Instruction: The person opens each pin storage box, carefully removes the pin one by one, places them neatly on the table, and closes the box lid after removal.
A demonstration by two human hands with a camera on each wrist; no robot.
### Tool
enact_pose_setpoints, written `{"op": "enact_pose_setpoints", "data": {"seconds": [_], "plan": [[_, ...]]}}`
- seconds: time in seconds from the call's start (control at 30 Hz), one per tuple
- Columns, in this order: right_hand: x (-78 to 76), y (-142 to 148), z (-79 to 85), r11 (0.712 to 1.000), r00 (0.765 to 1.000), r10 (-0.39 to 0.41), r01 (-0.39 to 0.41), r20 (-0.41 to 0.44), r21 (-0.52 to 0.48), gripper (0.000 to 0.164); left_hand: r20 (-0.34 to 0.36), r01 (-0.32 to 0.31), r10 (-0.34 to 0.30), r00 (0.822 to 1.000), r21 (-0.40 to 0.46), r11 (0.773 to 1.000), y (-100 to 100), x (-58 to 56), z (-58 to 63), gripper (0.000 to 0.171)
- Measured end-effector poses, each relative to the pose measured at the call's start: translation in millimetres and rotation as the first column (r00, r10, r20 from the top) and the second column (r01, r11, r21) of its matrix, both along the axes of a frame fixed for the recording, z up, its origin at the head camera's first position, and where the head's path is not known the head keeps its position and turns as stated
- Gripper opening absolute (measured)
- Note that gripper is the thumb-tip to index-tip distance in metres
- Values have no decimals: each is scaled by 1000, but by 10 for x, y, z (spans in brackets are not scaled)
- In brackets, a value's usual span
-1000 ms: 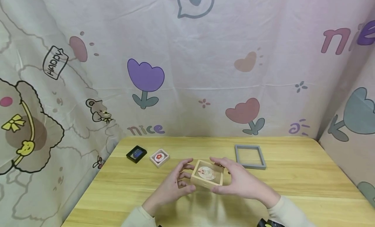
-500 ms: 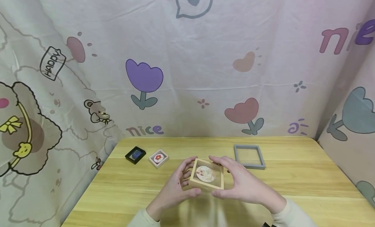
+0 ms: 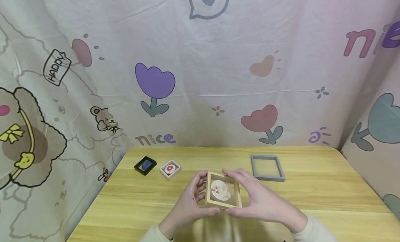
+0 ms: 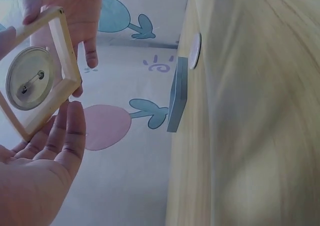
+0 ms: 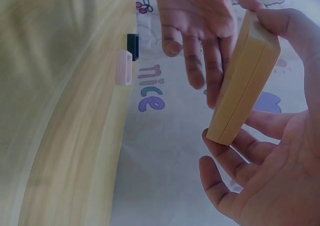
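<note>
Both hands hold a square, light-wood display frame (image 3: 223,203) above the table. A round pin badge (image 3: 220,190) sits in its clear middle, the printed face up. In the left wrist view the metal back and pin of the badge (image 4: 31,78) show. My left hand (image 3: 191,201) holds the left side, thumb at the near edge and fingers behind. My right hand (image 3: 262,199) grips the right side between thumb at the near corner and fingers at the far edge. Seen from the right wrist, a thin seam runs along the side of the frame (image 5: 245,80).
On the wooden table (image 3: 328,193), a grey square frame (image 3: 267,178) lies at back right. A round badge (image 4: 195,50) lies near it in the left wrist view. A black frame (image 3: 145,165) and a pale pink frame with a flower badge (image 3: 170,169) lie at back left.
The wooden frame has turned slightly and come a little nearer, its face tilting more toward the head camera. My left hand has closed in on its left side.
</note>
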State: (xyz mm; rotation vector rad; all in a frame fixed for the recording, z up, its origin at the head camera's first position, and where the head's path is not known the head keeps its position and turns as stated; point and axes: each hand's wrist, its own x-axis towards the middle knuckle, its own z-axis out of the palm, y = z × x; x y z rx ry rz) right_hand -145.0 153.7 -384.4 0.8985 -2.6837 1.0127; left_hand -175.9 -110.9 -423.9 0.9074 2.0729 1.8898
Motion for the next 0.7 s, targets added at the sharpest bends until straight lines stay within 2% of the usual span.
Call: {"op": "enact_pose_setpoints", "data": {"seconds": [0.2, 0.47, 0.7], "plan": [[-14, -40, 1, 1000, 1000, -3, 3, -31, 5, 91, -8, -4, 4, 1000, 12, 1000, 26, 14, -23, 94], [-48, -74, -10, 1000, 997, -14, 14, -81, -5, 87, -27, -38, 38, 999, -19, 999, 35, 28, -29, 98], [-88, -103, 1, 1000, 992, -29, 28, -124, -10, 85, -25, -20, 20, 999, -3, 1000, 38, 30, -8, 97]]}}
